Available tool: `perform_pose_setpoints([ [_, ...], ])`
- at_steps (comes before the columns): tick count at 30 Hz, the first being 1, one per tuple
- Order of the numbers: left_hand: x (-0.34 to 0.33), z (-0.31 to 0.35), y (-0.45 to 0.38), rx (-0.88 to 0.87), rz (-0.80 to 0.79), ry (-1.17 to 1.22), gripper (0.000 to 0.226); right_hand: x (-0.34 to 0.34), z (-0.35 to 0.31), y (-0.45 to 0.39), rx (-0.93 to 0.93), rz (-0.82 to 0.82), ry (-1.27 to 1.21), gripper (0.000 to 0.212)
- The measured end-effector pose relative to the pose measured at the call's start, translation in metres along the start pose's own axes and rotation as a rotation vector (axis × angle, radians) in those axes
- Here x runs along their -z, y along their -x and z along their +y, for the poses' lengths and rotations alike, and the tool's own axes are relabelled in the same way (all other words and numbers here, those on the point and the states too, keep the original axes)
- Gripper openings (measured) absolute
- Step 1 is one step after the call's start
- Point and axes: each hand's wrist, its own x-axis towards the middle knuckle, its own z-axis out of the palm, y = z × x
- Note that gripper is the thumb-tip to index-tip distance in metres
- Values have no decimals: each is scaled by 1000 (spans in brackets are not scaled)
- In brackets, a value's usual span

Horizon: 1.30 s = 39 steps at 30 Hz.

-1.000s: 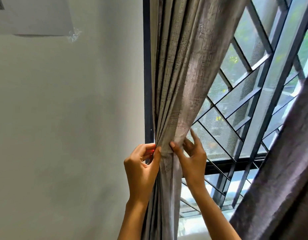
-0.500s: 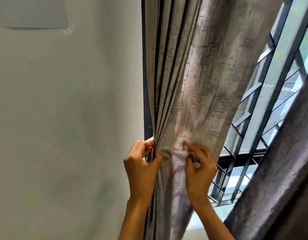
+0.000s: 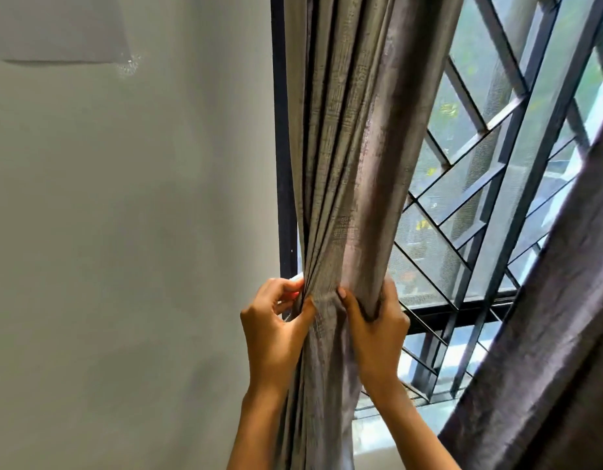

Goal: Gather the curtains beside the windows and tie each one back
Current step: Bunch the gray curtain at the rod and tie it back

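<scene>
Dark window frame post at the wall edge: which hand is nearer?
Left. The left hand grips the curtain right beside the post; the right hand grips its far side.

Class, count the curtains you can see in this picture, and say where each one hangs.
2. One curtain hangs bunched beside the dark window frame, gripped by both hands. A second curtain hangs at the lower right edge. More may lie outside the view.

The curtain (image 3: pixel 347 184) is showing as woven grey cloth with a faint sheen; the window grille (image 3: pixel 517 205) is looking like dark painted metal, the wall (image 3: pixel 123 232) matt.
</scene>
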Motion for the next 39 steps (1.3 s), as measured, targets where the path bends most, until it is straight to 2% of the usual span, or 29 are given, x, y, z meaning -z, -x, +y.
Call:
perform_pose_setpoints([
  [2, -3, 0, 1, -33, 6, -35, 23, 1, 1, 9, 53, 25, 87, 35],
  [5, -5, 3, 3, -61, -3, -48, 23, 6, -1, 21, 86, -46, 92, 57],
  [8, -5, 4, 4, -63, -1, -53, 21, 8, -16, 28, 118, -200, -29, 67],
  [11, -3, 0, 5, 23, -9, 0, 18, 5, -15, 29, 68, -336, -63, 70],
  [15, 3, -3, 3, 191, -78, 122, 21, 1, -14, 26, 10, -439, -173, 60],
  [17, 4, -1, 3, 235, -109, 175, 25, 1, -21, 24, 16, -445, -215, 55],
  [21, 4, 5, 4, 253, -98, 252, 21, 8, -23, 16, 58, -384, -80, 35],
  [23, 3, 8, 4, 269, -86, 255, 24, 9, -22, 13, 50, -394, -98, 24],
  [26, 3, 9, 4, 299, -80, 266, 26, 10, -20, 10, 42, -405, -138, 19],
  [31, 5, 10, 6, 267, -107, 242, 16, 16, -20, 2, -136, -439, -291, 14],
  [33, 6, 12, 9, 274, -99, 246, 18, 16, -19, 2, -168, -449, -357, 13],
  [36, 8, 10, 13, 199, -54, 81, 30, 12, -14, 5, -215, -419, -409, 12],
  [39, 10, 8, 15, 74, -5, -106, 30, 12, -9, 4, -266, -427, -441, 25],
])
